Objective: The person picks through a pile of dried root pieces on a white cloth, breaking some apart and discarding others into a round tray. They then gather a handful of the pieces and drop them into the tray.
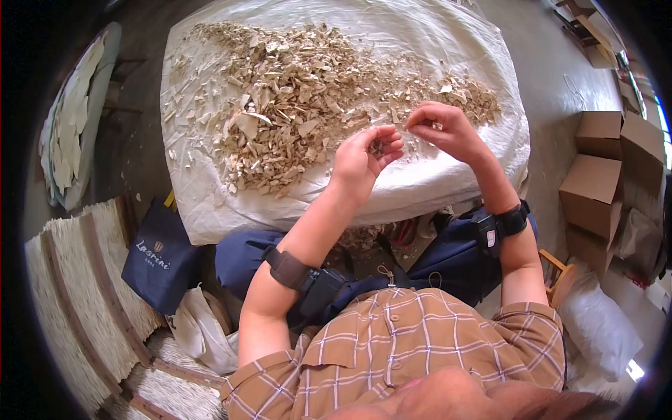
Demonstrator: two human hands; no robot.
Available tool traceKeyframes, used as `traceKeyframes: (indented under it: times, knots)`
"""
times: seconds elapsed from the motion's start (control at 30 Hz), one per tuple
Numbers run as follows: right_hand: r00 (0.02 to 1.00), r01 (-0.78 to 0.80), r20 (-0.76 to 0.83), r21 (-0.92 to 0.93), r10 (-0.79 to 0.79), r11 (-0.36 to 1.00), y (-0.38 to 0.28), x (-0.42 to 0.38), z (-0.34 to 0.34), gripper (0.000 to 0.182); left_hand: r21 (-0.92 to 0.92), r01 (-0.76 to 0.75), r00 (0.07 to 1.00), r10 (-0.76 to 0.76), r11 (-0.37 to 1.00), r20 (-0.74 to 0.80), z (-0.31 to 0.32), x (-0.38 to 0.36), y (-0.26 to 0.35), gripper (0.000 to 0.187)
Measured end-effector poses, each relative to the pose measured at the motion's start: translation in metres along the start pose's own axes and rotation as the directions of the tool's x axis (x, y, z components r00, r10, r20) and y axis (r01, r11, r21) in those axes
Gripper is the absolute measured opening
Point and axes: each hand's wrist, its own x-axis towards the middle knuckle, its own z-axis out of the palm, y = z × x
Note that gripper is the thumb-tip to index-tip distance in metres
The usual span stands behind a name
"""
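A broad heap of pale tan, dry, chip-like flakes (294,98) covers much of the white cloth-covered table (462,35). My left hand (360,157) is held above the near side of the heap, palm up, with its fingers curled around some small dark bits (378,147). Just to its right, my right hand (448,129) has thumb and fingertips pinched together. Whatever sits in that pinch is too small to name. The two hands are close but apart, over finer crumbs near the table's front edge.
Cardboard boxes (591,185) stand on the right, above a white sack (598,325). At the left are a dark blue bag (157,259), slatted panels with whitish strips (105,280) and another covered surface (77,119) bearing pale sheets. Loose flakes also lie beneath the table edge.
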Motion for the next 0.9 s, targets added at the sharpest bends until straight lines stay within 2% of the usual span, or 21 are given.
traceKeyframes:
  times: [0.17,0.2,0.23,0.27,0.3,0.37,0.4,0.43,0.5,0.57,0.63,0.7,0.77,0.9]
  knots:
    - [0.997,-0.057,0.034,-0.162,0.063,0.985,0.019,-0.010,-0.009,0.007,0.009,-0.073,0.996,0.074,0.997,-0.047,-0.001,0.001,0.004,0.027]
    - [0.994,-0.068,0.053,-0.430,0.100,0.900,0.023,-0.013,-0.008,0.007,0.010,-0.071,0.996,0.072,0.997,-0.045,-0.001,0.000,0.004,0.027]
    - [0.988,-0.066,0.061,-0.663,0.141,0.746,0.027,-0.016,-0.008,0.007,0.004,-0.071,0.997,0.071,0.997,-0.038,-0.001,0.000,0.005,0.027]
    - [0.987,-0.099,0.015,-0.725,0.160,0.681,0.031,-0.016,-0.010,0.008,-0.003,-0.070,0.997,0.070,0.998,-0.032,-0.001,0.000,0.005,0.027]
    - [0.987,-0.101,0.015,-0.726,0.161,0.681,0.036,-0.017,-0.013,0.008,-0.004,-0.069,0.997,0.069,0.998,-0.032,0.000,-0.001,0.005,0.027]
    - [0.967,-0.251,-0.188,-0.806,0.170,0.537,0.044,-0.017,-0.021,0.004,0.015,-0.071,0.996,0.072,0.997,-0.044,0.001,-0.002,0.005,0.027]
    - [0.958,-0.288,-0.240,-0.793,0.159,0.536,0.042,-0.016,-0.021,0.007,0.015,-0.070,0.996,0.071,0.997,-0.044,0.001,-0.002,0.005,0.027]
    - [0.957,-0.290,-0.241,-0.793,0.161,0.536,0.041,-0.015,-0.020,0.007,0.020,-0.067,0.997,0.068,0.998,-0.048,0.002,-0.002,0.005,0.027]
    - [0.952,-0.302,-0.267,-0.719,0.152,0.626,0.036,-0.009,-0.012,0.007,0.028,-0.061,0.997,0.062,0.998,-0.045,0.003,-0.001,0.005,0.027]
    - [0.965,-0.251,-0.238,-0.717,0.110,0.650,0.043,-0.005,-0.004,0.008,0.024,-0.068,0.997,0.069,0.997,-0.034,0.003,-0.001,0.006,0.027]
    - [0.986,-0.138,-0.162,-0.722,0.028,0.679,0.042,-0.002,0.003,0.007,0.024,-0.069,0.997,0.070,0.997,-0.042,0.003,-0.001,0.007,0.027]
    - [0.991,-0.123,-0.133,-0.764,0.032,0.633,0.042,0.000,0.001,0.006,0.024,-0.071,0.996,0.072,0.997,-0.049,0.003,-0.003,0.009,0.027]
    - [0.965,-0.249,-0.253,-0.826,0.063,0.506,0.046,0.001,-0.007,0.005,0.007,-0.097,0.994,0.097,0.995,-0.052,0.004,-0.005,0.012,0.026]
    - [0.926,-0.370,-0.366,-0.832,0.091,0.414,0.047,0.004,-0.018,0.008,-0.021,-0.116,0.992,0.115,0.993,-0.048,0.002,-0.006,0.022,0.025]
